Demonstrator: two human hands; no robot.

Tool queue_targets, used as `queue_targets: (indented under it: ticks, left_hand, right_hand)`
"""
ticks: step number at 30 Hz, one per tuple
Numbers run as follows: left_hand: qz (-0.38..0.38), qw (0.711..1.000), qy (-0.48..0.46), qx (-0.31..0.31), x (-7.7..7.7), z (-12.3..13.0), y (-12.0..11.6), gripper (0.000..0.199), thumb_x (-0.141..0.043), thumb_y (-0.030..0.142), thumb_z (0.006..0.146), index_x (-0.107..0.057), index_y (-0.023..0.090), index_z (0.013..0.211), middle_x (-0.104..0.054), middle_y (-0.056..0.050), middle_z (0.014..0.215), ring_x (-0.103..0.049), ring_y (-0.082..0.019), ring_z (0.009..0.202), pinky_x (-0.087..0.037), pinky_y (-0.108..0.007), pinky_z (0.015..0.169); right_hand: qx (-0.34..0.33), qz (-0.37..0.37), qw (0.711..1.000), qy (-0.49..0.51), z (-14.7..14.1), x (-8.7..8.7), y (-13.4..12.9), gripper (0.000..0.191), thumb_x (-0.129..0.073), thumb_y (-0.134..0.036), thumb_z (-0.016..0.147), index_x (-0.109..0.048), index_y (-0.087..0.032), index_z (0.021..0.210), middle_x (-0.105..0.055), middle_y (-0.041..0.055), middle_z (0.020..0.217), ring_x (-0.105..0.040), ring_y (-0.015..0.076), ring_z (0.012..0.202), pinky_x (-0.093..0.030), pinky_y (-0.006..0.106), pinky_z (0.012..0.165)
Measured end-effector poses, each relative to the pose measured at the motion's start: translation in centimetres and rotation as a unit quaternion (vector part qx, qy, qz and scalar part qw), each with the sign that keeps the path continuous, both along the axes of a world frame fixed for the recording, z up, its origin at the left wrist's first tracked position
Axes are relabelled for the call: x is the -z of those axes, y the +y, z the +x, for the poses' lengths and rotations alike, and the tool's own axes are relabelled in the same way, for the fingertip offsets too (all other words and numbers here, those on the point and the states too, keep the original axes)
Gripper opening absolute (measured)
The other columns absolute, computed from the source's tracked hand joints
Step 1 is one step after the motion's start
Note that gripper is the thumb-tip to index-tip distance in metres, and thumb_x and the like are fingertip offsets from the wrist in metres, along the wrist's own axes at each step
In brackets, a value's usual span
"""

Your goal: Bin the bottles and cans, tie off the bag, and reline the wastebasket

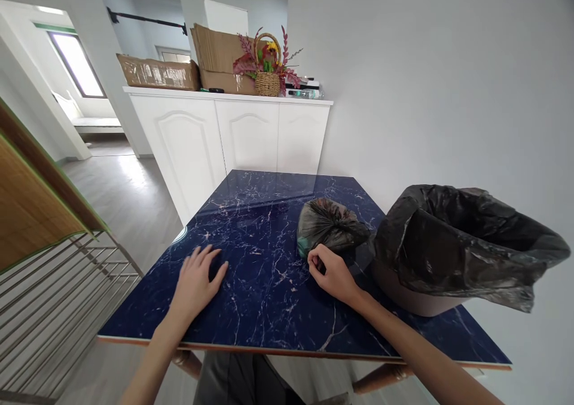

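My left hand [197,276] lies palm down near the left edge of the blue marble-patterned table [251,297], fingers stretched and spread, holding nothing. My right hand [329,270] is closed, its fingers curled against the thumb, at the near side of a filled dark plastic bag [332,225]. What is between those fingers, if anything, is hidden. The bag's thin black film is gathered into creases on top, with something greenish showing at its left side. To the right of my right hand stands a bin [412,294] lined with a black garbage bag [430,249] folded over its rim.
Past the table stands a white cabinet [251,133] bearing cardboard boxes [159,73], a wicker flower basket [268,84] and a clear bottle [307,94]. A metal rack [67,309] is at the left. A grey wall [430,94] rises on the right.
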State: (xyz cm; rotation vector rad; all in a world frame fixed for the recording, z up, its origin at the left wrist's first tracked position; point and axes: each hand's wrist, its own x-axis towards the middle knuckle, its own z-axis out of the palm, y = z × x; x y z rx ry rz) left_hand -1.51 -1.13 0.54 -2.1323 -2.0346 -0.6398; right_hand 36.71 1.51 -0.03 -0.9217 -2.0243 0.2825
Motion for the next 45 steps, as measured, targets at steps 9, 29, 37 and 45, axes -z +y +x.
queue_targets:
  ticks: [9, 29, 37, 45]
  left_hand:
    - [-0.117, 0.949, 0.013, -0.294, -3.5, -6.3, 2.0, 0.085, -0.035, 0.066, 0.099, -0.065, -0.005, 0.135, -0.07, -0.039, 0.132, -0.062, -0.054, 0.132, -0.041, -0.07, 0.114]
    - [-0.161, 0.92, -0.021, -0.356, -4.5, -5.2, 1.0, 0.089, -0.027, 0.06, 0.095, -0.066, -0.012, 0.13, -0.07, -0.042, 0.127, -0.067, -0.055, 0.125, -0.049, -0.06, 0.107]
    - [-0.133, 0.924, -0.004, -0.357, -3.9, -5.1, 0.0, 0.083, -0.023, 0.051, 0.099, -0.068, -0.013, 0.127, -0.071, -0.042, 0.121, -0.068, -0.056, 0.122, -0.048, -0.063, 0.104]
    - [-0.108, 0.929, 0.022, -0.352, -3.3, -5.0, -0.7, 0.08, -0.02, 0.047, 0.101, -0.066, -0.014, 0.125, -0.071, -0.042, 0.118, -0.069, -0.055, 0.119, -0.048, -0.063, 0.102]
  right_hand:
    - [-0.023, 0.003, 1.0, 0.017, 0.0, -0.2, 0.1, 0.017, -0.053, -0.009, 0.098, -0.054, -0.025, 0.093, -0.052, -0.0012, 0.085, -0.055, 0.015, 0.07, -0.044, 0.028, 0.067]
    - [-0.031, 0.014, 0.999, 0.016, 0.3, -0.4, 0.3, 0.02, -0.053, -0.005, 0.094, -0.055, -0.025, 0.092, -0.051, -0.0013, 0.085, -0.053, 0.0153, 0.07, -0.043, 0.027, 0.067]
    - [-0.041, 0.008, 0.999, 0.02, 0.2, -0.3, 0.2, 0.019, -0.053, -0.006, 0.094, -0.056, -0.025, 0.093, -0.053, -0.0011, 0.085, -0.056, 0.0152, 0.07, -0.045, 0.027, 0.067]
    - [-0.065, -0.004, 0.998, 0.019, 0.2, -0.8, -0.2, 0.016, -0.052, -0.011, 0.1, -0.056, -0.025, 0.092, -0.054, 0.0001, 0.087, -0.056, 0.0153, 0.07, -0.046, 0.027, 0.065]
